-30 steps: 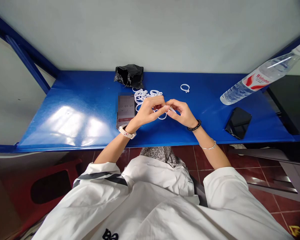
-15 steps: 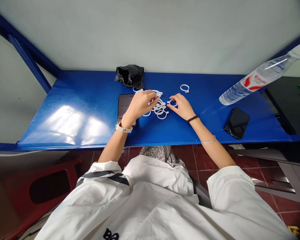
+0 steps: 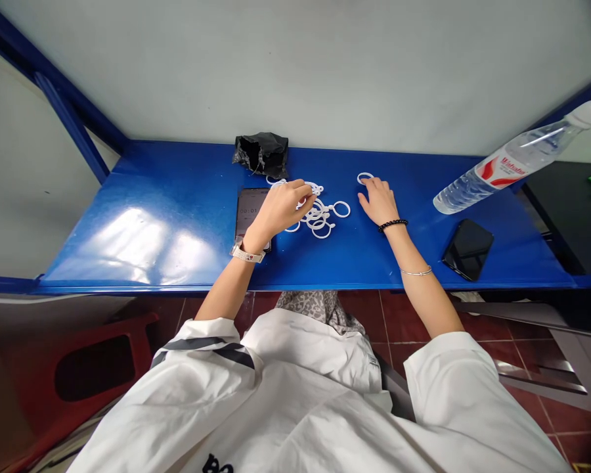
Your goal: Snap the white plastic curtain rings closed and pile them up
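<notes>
My left hand [image 3: 286, 205] is closed in a pinch over the left part of a pile of white plastic curtain rings [image 3: 318, 220], each with a small eyelet. What its fingertips hold is hidden. Farther right, my right hand [image 3: 380, 202] has thumb and fingers apart. Its fingertips reach the near edge of a separate white curtain ring [image 3: 362, 175] and partly cover it. One curtain ring [image 3: 341, 209] lies at the pile's right edge, between my hands. Another ring [image 3: 274, 180] shows behind my left hand.
A phone [image 3: 246, 210] with a lit timer screen lies partly under my left wrist. Behind it sits an open black plastic bag [image 3: 262, 154]. To the right are a water bottle [image 3: 502, 167] and a dark phone [image 3: 467, 249] on the blue table [image 3: 142, 190], with a wall behind.
My right hand has let go of a ring at the pile's right edge and moved right and away from me to the separate ring. The left hand has stayed over the pile.
</notes>
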Available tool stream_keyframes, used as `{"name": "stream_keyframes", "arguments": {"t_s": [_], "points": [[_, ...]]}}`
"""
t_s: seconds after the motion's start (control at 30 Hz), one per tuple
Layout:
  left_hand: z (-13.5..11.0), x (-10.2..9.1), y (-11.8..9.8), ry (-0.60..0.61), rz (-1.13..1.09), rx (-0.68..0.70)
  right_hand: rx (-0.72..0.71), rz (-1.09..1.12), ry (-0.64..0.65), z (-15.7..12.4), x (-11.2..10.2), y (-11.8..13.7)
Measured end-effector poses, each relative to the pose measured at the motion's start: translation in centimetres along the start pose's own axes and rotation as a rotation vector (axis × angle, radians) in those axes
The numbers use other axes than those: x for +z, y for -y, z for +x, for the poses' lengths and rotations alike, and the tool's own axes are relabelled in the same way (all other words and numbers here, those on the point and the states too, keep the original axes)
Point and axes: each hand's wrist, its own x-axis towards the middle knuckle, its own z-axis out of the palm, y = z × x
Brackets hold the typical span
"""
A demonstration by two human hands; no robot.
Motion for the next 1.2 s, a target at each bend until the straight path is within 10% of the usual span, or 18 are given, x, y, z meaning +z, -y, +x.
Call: {"name": "stream_keyframes", "arguments": {"t_s": [0.37, 0.6, 1.2], "points": [[-0.1, -0.1, -0.5, -0.015, -0.116, -0.055, -0.355, 0.327, -0.157, -1.9, -1.9, 3.9], [-0.2, 0.5, -1.7, 0.185, -0.362, 0.029, -0.646, 0.502, -0.175, -4.1, -2.0, 7.5], [-0.4, 0.2, -2.8, 0.06, -0.66, -0.043, -0.221, 1.092, -0.107, -5.0, -3.4, 8.4]]}}
